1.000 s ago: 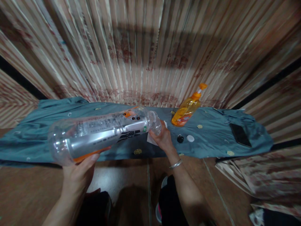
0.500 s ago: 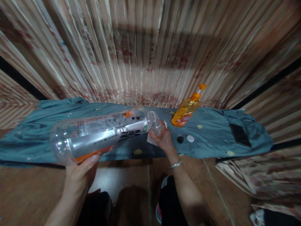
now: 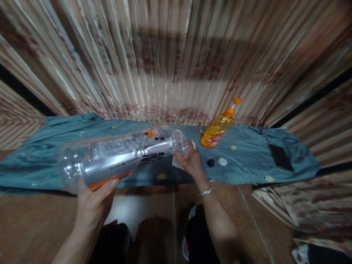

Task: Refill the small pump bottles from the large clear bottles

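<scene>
A large clear plastic bottle (image 3: 115, 156) with a silver and orange label lies tilted almost level over the cloth, its neck end pointing right. My left hand (image 3: 96, 194) supports it from below near its base, fingers wrapped round the underside. At the neck end, my right hand (image 3: 189, 159) is closed round a small clear plastic container (image 3: 181, 143). The two clear pieces meet or overlap there; how they join is unclear. My right fingertips are partly hidden. Beyond that hand stands an orange pump bottle (image 3: 217, 130) with orange liquid low inside.
A black cap (image 3: 211, 162) and a white cap (image 3: 222, 161) lie right of my right hand. White paper (image 3: 178, 163) is partly under that hand. A black phone (image 3: 281, 157) rests farther right on the green cloth (image 3: 247, 168). A striped curtain (image 3: 165, 66) hangs behind.
The large bottle's base has shifted very slightly left, with my left hand still under it. My right hand looks unmoved.
</scene>
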Motion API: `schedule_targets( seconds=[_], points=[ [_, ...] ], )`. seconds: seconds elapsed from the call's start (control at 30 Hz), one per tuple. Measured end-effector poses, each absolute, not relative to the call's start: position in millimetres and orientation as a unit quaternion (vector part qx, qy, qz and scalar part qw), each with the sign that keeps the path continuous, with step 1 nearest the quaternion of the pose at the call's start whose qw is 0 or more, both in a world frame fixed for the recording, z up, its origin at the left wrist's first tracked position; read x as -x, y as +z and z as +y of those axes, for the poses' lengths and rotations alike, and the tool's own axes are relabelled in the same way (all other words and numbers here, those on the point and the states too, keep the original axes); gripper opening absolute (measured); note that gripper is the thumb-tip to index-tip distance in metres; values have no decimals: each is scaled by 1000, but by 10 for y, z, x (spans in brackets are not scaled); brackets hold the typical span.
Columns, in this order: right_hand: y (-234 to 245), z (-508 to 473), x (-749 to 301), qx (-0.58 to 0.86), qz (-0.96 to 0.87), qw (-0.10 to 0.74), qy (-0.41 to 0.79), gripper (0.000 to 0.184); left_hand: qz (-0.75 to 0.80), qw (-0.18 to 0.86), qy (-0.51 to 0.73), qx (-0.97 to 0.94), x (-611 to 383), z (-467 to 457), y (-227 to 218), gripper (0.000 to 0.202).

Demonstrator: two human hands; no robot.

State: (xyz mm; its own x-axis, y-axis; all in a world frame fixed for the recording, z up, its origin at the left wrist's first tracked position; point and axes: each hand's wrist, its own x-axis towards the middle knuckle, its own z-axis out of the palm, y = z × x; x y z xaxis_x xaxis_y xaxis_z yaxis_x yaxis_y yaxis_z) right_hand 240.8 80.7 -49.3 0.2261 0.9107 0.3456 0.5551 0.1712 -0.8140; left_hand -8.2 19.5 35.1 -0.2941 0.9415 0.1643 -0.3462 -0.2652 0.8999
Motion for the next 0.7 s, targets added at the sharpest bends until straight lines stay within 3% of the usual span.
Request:
schedule_targets(
  seconds=[0.23,0.43,0.7],
  points=[
    [-482,799,-2404,623,-592,477,187,58,386,470,705,-365,80,187,346,64],
    [-503,807,-2403,623,-596,472,182,59,374,501,692,-360,89,174,291,30],
    [-516,812,-2406,619,-598,474,185,60,390,526,671,-347,54,164,283,29]
  ],
)
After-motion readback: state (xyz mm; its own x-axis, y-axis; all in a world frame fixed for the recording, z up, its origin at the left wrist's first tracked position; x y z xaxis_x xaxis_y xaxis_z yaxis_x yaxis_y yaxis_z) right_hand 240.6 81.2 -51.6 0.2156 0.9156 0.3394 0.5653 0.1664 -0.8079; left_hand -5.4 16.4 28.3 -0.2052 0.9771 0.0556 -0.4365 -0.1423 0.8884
